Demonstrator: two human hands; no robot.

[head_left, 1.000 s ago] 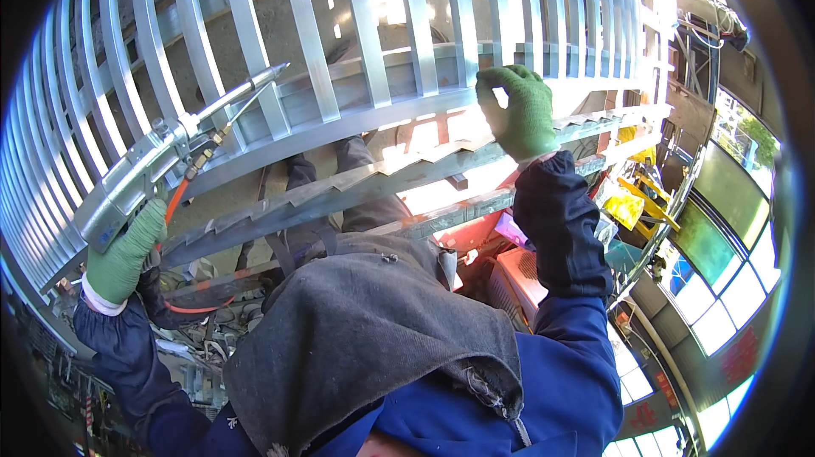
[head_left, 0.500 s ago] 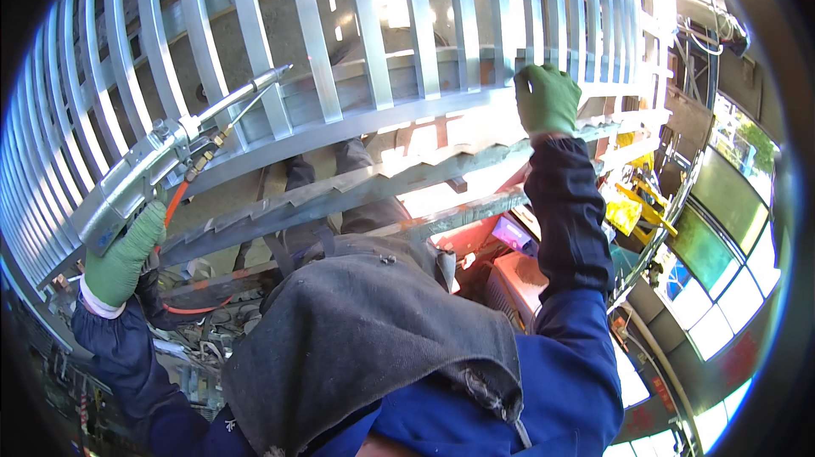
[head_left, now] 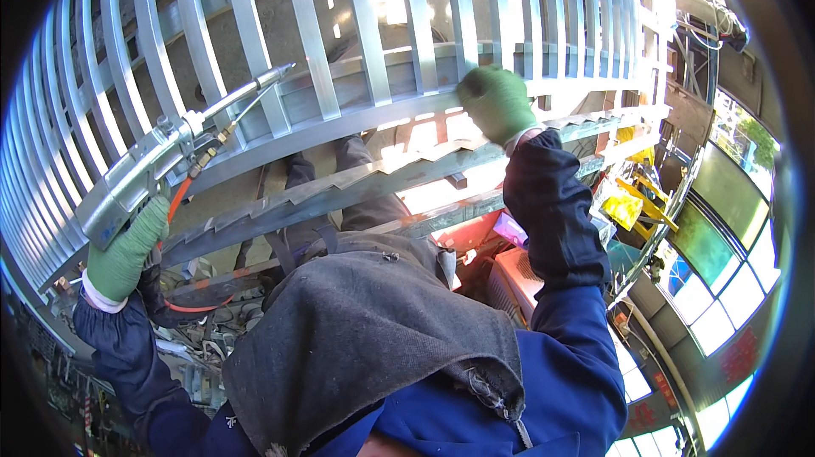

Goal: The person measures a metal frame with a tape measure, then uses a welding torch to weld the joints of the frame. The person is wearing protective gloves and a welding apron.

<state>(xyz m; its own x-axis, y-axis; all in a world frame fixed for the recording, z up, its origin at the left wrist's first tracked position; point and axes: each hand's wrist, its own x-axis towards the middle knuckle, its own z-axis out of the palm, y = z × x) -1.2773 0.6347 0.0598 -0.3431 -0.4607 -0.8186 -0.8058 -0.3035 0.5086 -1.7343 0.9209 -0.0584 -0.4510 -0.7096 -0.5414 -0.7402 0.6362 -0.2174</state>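
My left hand (head_left: 132,249), in a green glove, is closed around the handle of a silver welding gun (head_left: 140,172). The gun's long nozzle points up and right, its tip over the bars of a metal grating (head_left: 250,41). A brass fitting and a thin tube run alongside the nozzle, with an orange hose (head_left: 179,200) coming off them. My right hand (head_left: 499,104), also green-gloved, is closed at the grating's near rail, beside the foot of one bar. Its fingertips are hidden beneath the hand, so what they hold, if anything, does not show.
Below the grating runs a notched metal beam (head_left: 340,194). A red machine casing (head_left: 516,277) stands under my right forearm, with yellow parts (head_left: 624,206) farther right. Cables and clutter lie at lower left. Window panels (head_left: 713,236) line the right side.
My right hand has moved left along the grating's near rail, from one bar toward another, staying closed. My left hand and the welding gun have barely shifted.
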